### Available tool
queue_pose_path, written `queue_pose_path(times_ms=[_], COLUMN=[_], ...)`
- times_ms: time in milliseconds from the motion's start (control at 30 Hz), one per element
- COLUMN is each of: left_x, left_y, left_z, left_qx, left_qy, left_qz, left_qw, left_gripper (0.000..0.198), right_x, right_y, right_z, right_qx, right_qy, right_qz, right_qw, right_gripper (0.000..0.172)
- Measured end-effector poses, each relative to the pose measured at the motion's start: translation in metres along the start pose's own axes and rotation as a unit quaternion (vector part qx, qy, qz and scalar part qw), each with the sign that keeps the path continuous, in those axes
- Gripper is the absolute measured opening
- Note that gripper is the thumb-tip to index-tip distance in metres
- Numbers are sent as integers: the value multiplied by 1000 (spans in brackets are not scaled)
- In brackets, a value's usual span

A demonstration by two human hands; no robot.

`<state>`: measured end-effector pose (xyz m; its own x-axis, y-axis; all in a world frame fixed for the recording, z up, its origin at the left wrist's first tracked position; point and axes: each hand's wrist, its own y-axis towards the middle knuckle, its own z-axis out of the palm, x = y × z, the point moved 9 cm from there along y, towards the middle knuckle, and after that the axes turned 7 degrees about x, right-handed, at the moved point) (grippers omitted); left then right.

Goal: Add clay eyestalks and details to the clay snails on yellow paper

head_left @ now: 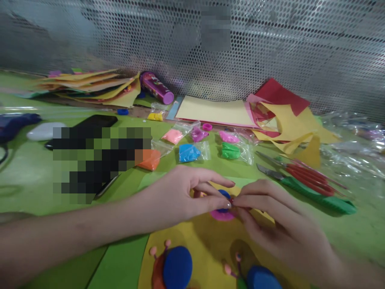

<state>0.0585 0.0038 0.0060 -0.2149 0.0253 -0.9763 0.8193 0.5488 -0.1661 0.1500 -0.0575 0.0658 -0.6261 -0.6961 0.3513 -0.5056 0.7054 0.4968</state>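
Observation:
My left hand (pixel 186 196) reaches in with its index finger stretched forward and its thumb and another finger drawn together over a blue clay disc (pixel 224 195) on a pink clay base (pixel 223 215). From the other side my right hand (pixel 276 220) meets it, fingertips pinched at a tiny dark-red bit (pixel 232 201) beside the disc. The fingers hide most of this spot. Below, on a yellow sheet (pixel 192 230), lie two clay snails: one with a blue shell (pixel 178 268) and orange body, another with a blue shell (pixel 262 277) and green body, both with pink-tipped feelers.
Small bags of coloured clay, including blue (pixel 189 153) and green (pixel 230 151), lie beyond the hands. A green-handled cutter (pixel 319 194) and red-handled scissors (pixel 311 176) rest at right. A purple canister (pixel 158 89), paper sheets (pixel 216 110) and a black phone (pixel 87 126) lie farther back.

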Motion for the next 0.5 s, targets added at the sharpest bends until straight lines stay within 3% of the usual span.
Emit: queue_pose_path(times_ms=[400, 500], left_x=[0, -10], left_y=[1, 0], left_z=[-4, -9], left_qx=[-14, -44], left_qy=[51, 80], left_qz=[4, 26], left_qw=[999, 996], left_gripper=[28, 21], right_x=[-2, -4], right_y=[0, -1], right_z=[1, -1], right_qx=[-2, 3], right_qy=[12, 20], right_qz=[13, 19], right_qw=[1000, 1000], right_gripper=[21, 18])
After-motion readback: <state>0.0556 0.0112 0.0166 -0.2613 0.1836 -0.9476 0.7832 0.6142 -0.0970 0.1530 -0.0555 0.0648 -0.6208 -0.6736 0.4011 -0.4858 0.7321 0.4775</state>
